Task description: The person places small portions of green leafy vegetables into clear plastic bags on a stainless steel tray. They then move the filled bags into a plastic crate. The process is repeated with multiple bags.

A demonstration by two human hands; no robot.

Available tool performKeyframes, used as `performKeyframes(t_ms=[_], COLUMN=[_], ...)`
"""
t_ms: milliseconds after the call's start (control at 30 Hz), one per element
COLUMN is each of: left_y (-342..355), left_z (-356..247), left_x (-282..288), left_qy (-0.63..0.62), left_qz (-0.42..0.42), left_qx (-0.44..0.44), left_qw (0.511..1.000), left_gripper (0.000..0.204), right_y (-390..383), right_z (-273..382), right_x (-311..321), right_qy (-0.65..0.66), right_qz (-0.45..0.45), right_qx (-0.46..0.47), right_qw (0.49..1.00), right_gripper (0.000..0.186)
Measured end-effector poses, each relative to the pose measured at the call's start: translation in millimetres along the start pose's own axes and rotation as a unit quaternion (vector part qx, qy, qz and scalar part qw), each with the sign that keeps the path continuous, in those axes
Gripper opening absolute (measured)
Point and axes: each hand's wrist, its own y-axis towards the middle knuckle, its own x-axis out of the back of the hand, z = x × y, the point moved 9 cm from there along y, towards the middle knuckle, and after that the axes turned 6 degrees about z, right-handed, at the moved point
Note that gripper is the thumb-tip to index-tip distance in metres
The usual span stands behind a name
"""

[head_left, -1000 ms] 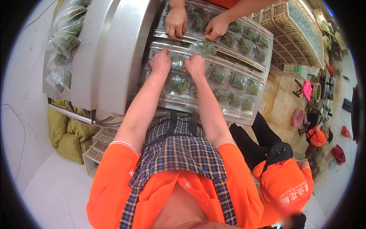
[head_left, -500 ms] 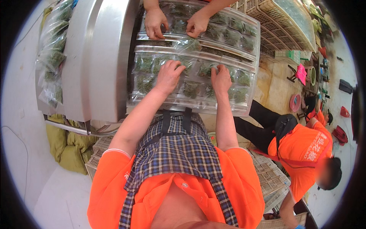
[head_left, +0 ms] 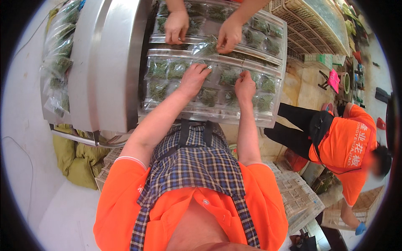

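Observation:
My left hand (head_left: pixel 194 79) is on the near row of clear bags of green plant pieces (head_left: pixel 158 90) in a metal tray (head_left: pixel 176 106), fingers pinched on a bag's upper edge. My right hand (head_left: pixel 245 87) grips another bag's corner farther right, its fingertips together. Just beyond them, a co-worker's two hands (head_left: pixel 228 35) work over the far rows, near a loose bag (head_left: pixel 203 47) lying across the slotted metal bars (head_left: pixel 257 62).
Left stands a steel machine (head_left: pixel 120 67) with a line of filled bags (head_left: pixel 60 62). Plastic crates are stacked upper right (head_left: pixel 312 33) and lower right (head_left: pixel 295 192). A person in orange (head_left: pixel 341 138) bends at the right. Olive sacks (head_left: pixel 79 163) lie lower left.
My hands have shifted rightward along the near row and moved farther apart. The orange-shirted person has moved right, arm down at a crate. The view has shifted slightly.

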Motion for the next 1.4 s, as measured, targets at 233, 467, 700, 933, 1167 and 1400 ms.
performKeyframes(t_ms=[233, 467, 700, 933, 1167, 1400], left_y=[-12, -84, -89, -90, -148, -229], left_z=[-1, 74, 114, 121, 68, 30], left_x=[14, 88, 73, 77, 149, 51], left_qy=[-0.076, 0.12, 0.067, 0.034, -0.251, -0.248], left_qz=[-0.01, -0.143, -0.104, -0.13, -0.265, -0.038], left_qx=[0.019, 0.228, 0.299, 0.259, 0.292, 0.41], left_qw=[0.997, 0.956, 0.946, 0.956, 0.884, 0.877], left_gripper=[0.043, 0.043, 0.04, 0.039, 0.022, 0.034], right_y=[3, -30, -54, -76, -63, -117], right_z=[-2, 46, 99, 179, 197, 223], right_x=[-3, 18, -29, -59, -87, -106], right_qy=[0.014, 0.088, 0.133, 0.104, 0.034, 0.102], right_qz=[0.001, -0.025, 0.06, 0.071, 0.107, 0.236], right_qx=[0.039, 0.137, 0.2, 0.35, 0.406, 0.435], right_qw=[0.999, 0.986, 0.969, 0.928, 0.907, 0.863], right_gripper=[0.019, 0.013, 0.011, 0.017, 0.027, 0.02])
